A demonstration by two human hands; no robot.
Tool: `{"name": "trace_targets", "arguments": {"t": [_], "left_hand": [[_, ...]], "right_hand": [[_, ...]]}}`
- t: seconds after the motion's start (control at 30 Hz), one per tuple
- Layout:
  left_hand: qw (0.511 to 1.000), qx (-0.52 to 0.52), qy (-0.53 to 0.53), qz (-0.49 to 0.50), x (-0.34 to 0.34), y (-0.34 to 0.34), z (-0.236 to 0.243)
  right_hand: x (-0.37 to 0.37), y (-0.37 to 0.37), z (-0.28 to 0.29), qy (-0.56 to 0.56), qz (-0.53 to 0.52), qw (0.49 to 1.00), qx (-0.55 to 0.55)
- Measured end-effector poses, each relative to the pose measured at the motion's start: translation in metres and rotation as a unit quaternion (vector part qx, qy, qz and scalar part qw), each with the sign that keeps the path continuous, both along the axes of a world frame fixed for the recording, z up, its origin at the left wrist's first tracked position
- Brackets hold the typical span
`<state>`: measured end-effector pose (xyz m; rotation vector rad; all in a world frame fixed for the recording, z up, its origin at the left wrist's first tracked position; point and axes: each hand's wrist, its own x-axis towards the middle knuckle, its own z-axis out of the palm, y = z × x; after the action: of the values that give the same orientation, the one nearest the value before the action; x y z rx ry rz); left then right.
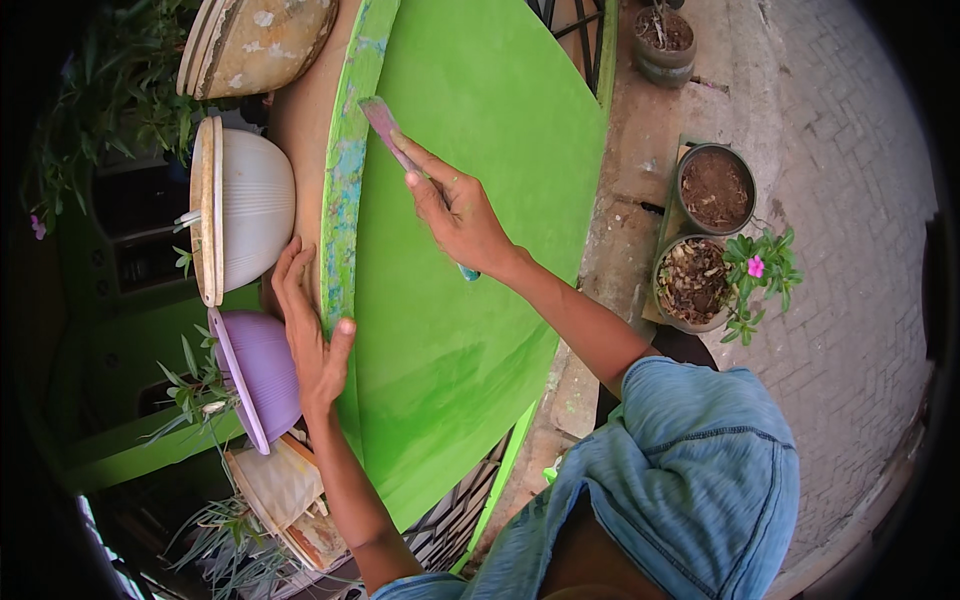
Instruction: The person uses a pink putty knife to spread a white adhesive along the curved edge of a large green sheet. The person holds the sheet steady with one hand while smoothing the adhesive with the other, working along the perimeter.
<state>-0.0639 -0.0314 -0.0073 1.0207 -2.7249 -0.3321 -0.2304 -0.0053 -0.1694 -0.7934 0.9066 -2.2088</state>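
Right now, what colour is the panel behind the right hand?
The panel is bright green; head view.

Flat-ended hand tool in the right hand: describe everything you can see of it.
The pinkish-grey flat-ended hand tool looks stained and widens toward its tip; its material is unclear. The right hand grips it, covering its middle; a teal end shows below. Slanting up-left, its tip overlaps the patchy green-and-blue strip; contact is unclear.

The mottled blue shirt has short sleeves (dark-stitched).
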Motion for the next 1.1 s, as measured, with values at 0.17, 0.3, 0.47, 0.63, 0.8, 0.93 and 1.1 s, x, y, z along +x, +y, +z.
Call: {"name": "trace_targets", "arguments": {"t": [0.17, 0.3, 0.47, 0.63, 0.8, 0.93, 1.1], "left_hand": [[1.0, 0.008, 0.013, 0.006, 0.0, 0.001, 0.0], [1.0, 0.002, 0.002, 0.006, 0.0, 0.0, 0.001], [1.0, 0.005, 0.0, 0.006, 0.002, -0.001, 0.0], [1.0, 0.017, 0.012, 0.008, -0.001, 0.001, 0.0], [1.0, 0.015, 0.01, 0.004, 0.0, -0.001, 0.0], [1.0, 0.013, 0.002, 0.009, 0.001, -0.001, 0.001], [1.0, 0.005, 0.001, 0.013, 0.001, -0.002, -0.001]], "right_hand": [[-0.013, 0.002, 0.009, -0.029, 0.039, 0.999, 0.017], [-0.013, 0.0, 0.005, -0.027, 0.037, 0.999, 0.008], [-0.016, 0.001, 0.005, -0.038, 0.053, 0.998, 0.015], [-0.024, -0.003, 0.004, -0.038, 0.047, 0.998, 0.015], [-0.019, -0.012, -0.004, -0.003, 0.009, 1.0, -0.012], [-0.032, -0.01, 0.003, -0.042, 0.046, 0.998, 0.021], [-0.029, -0.015, -0.003, -0.027, 0.026, 0.999, 0.003]]}}
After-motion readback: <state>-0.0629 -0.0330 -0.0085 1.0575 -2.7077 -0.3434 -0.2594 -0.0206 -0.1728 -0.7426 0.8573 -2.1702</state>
